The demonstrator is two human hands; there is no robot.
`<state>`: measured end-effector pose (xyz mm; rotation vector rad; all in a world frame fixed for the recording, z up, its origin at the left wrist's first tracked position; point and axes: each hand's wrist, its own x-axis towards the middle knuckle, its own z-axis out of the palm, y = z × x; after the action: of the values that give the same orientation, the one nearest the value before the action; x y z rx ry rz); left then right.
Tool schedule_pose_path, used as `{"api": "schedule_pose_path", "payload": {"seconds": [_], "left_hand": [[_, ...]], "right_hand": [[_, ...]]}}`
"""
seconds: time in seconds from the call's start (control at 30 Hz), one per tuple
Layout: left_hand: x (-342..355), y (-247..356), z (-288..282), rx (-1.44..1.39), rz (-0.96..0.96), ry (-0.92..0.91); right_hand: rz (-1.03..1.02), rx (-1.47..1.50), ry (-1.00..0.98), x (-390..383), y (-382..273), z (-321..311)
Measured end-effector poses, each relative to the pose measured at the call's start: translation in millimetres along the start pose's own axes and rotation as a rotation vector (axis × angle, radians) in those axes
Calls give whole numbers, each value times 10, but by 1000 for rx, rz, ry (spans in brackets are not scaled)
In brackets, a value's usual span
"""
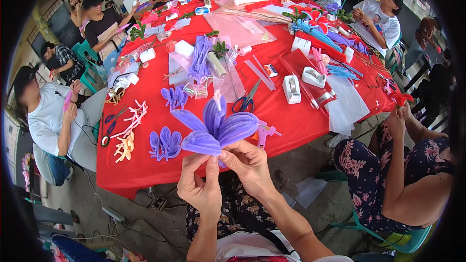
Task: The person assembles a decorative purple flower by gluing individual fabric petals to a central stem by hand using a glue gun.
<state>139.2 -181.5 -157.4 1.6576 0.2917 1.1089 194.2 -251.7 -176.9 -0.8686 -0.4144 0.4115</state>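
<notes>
A purple fuzzy flower [204, 138] with broad looped petals and a pale centre is held up above the table's front edge. My left hand [201, 184] and my right hand [247, 174] both pinch its base, thumbs close together. Behind it lie purple petal bundles [165, 143], a pink glue gun [264, 133] and blue-handled scissors [244, 103]. Pink [137, 115] and peach [125, 146] stem pieces lie to the left.
The red-covered table [301, 143] bears tape dispensers [291, 90], plastic sheets [344, 114] and craft materials. Several people work around it, one nearby at the left [53, 126], another at the right [403, 174]. Cords [126, 221] lie on the floor.
</notes>
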Motion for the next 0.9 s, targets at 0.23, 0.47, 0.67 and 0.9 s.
{"api": "schedule_pose_path", "payload": {"seconds": [0.23, 0.47, 0.67, 0.9], "left_hand": [[22, -9, -52, -283, -141, 19], [6, -33, -77, -80, 113, 77], [7, -97, -28, -22, 155, 128], [72, 7, 48, -102, 112, 128]], "right_hand": [[87, 277, 38, 26, 58, -25], [-74, 134, 161, -10, 54, 172], [-167, 39, 231, -52, 6, 357], [-239, -7, 211, -43, 52, 409]]}}
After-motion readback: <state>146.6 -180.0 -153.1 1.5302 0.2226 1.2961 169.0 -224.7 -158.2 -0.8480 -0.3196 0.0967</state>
